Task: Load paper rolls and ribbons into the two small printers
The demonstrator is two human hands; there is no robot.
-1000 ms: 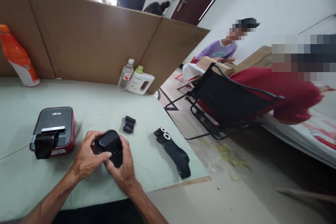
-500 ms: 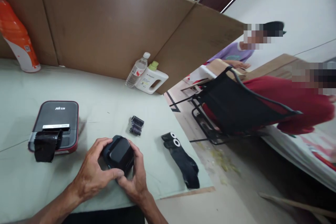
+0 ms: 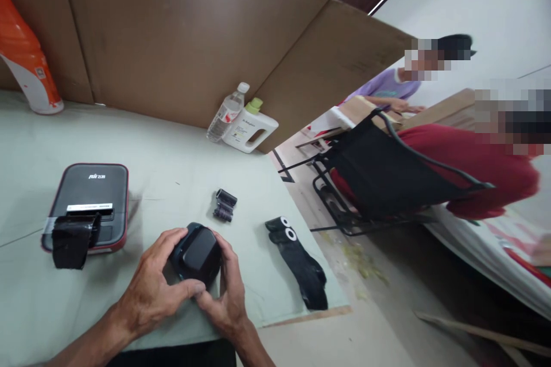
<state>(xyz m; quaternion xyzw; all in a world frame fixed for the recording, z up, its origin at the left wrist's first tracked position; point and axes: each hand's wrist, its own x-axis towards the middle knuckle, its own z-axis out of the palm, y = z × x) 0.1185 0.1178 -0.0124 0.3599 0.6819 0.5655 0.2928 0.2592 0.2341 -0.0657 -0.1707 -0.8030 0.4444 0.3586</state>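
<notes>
Both my hands are closed around a small black box-shaped device [image 3: 198,255] with rounded edges, low over the pale green table. My left hand [image 3: 150,275] grips its left side, thumb along the near edge. On the right side and near corner, my right hand [image 3: 228,292] holds it, the two thumbs almost touching. The underside is hidden. Just beyond lie small dark rolls [image 3: 225,205] side by side. Left of my hands stands a black and red label printer [image 3: 92,192], with a glossy black strip [image 3: 71,242] hanging from its slot.
A folded black strap-like piece [image 3: 301,269] with white rings lies near the table's right edge. A clear water bottle [image 3: 228,113], a white jug [image 3: 249,129] and an orange bottle [image 3: 26,57] stand by the cardboard partition [image 3: 172,34]. Two people sit beyond, near a black chair [image 3: 379,172].
The view has shifted slightly. My hands keep the same hold on the black device, which has barely moved. The person in red has shifted a little.
</notes>
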